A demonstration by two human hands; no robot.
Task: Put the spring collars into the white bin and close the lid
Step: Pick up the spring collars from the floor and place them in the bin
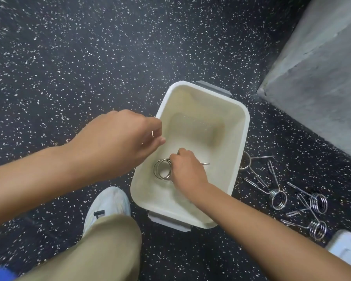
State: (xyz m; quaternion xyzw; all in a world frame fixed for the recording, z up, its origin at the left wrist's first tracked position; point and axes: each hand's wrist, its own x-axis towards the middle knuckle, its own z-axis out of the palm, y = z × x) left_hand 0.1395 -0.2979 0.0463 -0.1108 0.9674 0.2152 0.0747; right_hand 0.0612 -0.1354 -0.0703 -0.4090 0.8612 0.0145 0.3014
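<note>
My right hand (185, 168), fingers closed around a spring collar (163, 169), sits low inside the white bin (244, 126), coil toward my left hand (118, 136) curled at the rim, remaining collars (278, 198) lying on the floor (89, 57) right of the bin, nearest my right.

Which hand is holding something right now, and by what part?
Right hand holds a spring collar inside the white bin, gripped at the coil's side where the handles start. Left hand rests at the bin's rim, fingers curled; no collar visible in it.
</note>
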